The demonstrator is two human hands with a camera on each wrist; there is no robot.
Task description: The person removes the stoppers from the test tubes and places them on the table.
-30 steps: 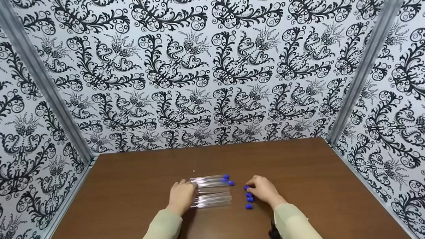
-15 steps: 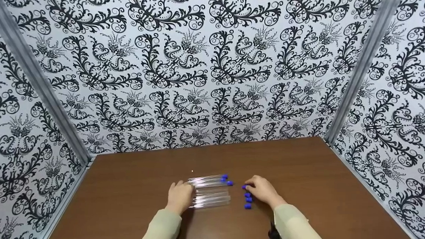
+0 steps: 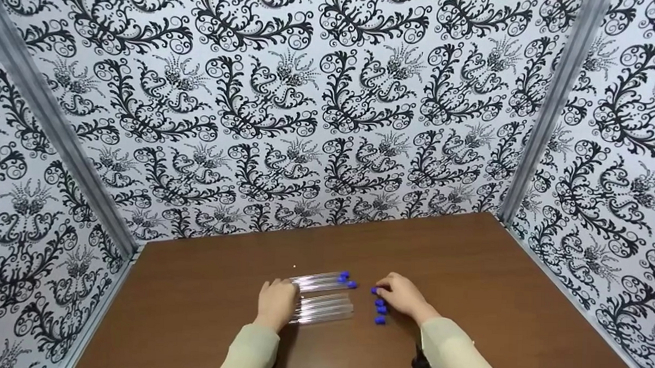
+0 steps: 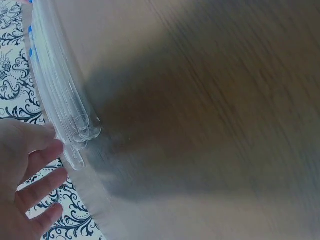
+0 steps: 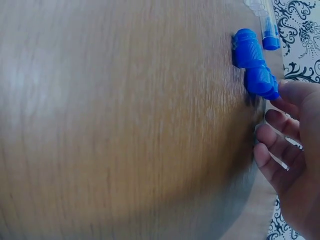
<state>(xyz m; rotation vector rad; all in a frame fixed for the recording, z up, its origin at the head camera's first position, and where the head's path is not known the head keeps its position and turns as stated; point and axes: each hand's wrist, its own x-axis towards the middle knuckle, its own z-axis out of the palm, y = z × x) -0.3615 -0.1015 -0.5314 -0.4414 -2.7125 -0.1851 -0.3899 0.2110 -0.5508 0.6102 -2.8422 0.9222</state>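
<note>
Clear test tubes (image 3: 320,308) lie side by side on the brown table, open ends to the right. Behind them lies a second group of tubes (image 3: 316,282) with blue caps on. My left hand (image 3: 277,302) is at the left ends of the tubes; in the left wrist view its thumb and forefinger (image 4: 50,150) touch or nearly touch a tube's rounded end, the other fingers loosely spread. My right hand (image 3: 402,294) pinches a blue cap (image 3: 374,290) between thumb and forefinger, beside the row of loose blue caps (image 3: 380,320). Its fingers partly hide that cap in the right wrist view.
The wooden table (image 3: 204,288) meets a black-and-white patterned wall (image 3: 264,122) at the back. Similar panels with grey metal posts (image 3: 548,115) stand on both sides. A small black object (image 3: 420,364) shows beside the right sleeve.
The pinched cap and the right fingertips have shifted slightly left, away from the loose caps. The left hand has barely moved. The head view has shifted a little.
</note>
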